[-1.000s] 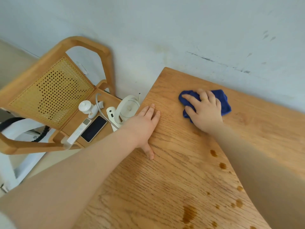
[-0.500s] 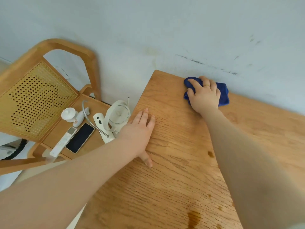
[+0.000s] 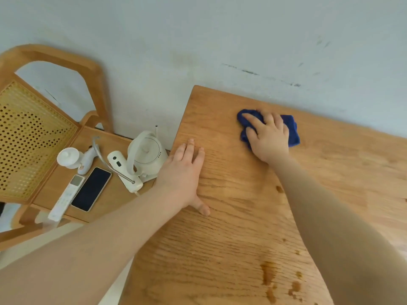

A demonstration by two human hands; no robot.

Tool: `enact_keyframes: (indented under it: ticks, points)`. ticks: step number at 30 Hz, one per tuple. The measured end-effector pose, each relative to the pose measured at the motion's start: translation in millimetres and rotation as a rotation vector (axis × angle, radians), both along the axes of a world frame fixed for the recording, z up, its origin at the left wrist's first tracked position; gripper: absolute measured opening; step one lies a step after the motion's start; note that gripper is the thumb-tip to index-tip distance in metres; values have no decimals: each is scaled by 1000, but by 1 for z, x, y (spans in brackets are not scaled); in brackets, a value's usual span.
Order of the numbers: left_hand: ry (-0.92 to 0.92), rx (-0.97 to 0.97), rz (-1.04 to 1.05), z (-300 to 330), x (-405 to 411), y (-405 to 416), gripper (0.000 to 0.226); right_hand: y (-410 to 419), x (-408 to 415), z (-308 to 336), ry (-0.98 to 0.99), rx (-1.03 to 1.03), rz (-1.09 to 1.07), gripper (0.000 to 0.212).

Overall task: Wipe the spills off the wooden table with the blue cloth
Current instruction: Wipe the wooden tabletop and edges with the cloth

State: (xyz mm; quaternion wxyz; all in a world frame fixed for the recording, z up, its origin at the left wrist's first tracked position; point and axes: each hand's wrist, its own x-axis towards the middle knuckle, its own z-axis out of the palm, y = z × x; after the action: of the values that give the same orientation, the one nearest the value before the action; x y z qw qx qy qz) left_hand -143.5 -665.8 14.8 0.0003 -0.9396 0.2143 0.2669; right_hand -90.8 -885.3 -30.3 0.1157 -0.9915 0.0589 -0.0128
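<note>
Head view shows our right hand pressing the blue cloth flat, fingers spread over it; since half a second ago it has slid back from the wall edge toward us, and a second ago it sat about where it is now, so we are scrubbing back and forth at the far end. Brown spills lie well behind that wrist, near us, untouched; we judge the wiping has yet to reach them. Our left hand stays flat on the table, fingers together, thumb out. Left of those fingers, a chair carries a kettle, phone and remote; nothing blocks the cloth.
</note>
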Motion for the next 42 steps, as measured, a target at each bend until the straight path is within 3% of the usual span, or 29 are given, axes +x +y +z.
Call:
enact_keyframes:
  ticks: [4,8,15,23,27,30,35,42]
  points:
    - [-9,23,-8,-1,-5,2,145,11,31,6,52,93,-243,41]
    - [-15,67,-19,4,-3,-3,147,19,-2,10,66,-8,-75,41]
    - [23,56,16,13,-6,-3,147,-1,-96,11,124,-133,182,64]
    - [91,100,85,6,-12,-12,138,-51,8,1,104,13,-34,48]
    - [85,55,27,20,-24,-35,118,-61,8,5,135,73,44,46]
    - [137,-56,39,29,-22,-63,117,-57,-40,2,44,93,147,44]
    - [183,-51,98,21,-22,-106,126,-80,-75,3,94,41,382,57]
    - [209,133,107,15,-22,-127,130,-107,17,0,107,18,152,47]
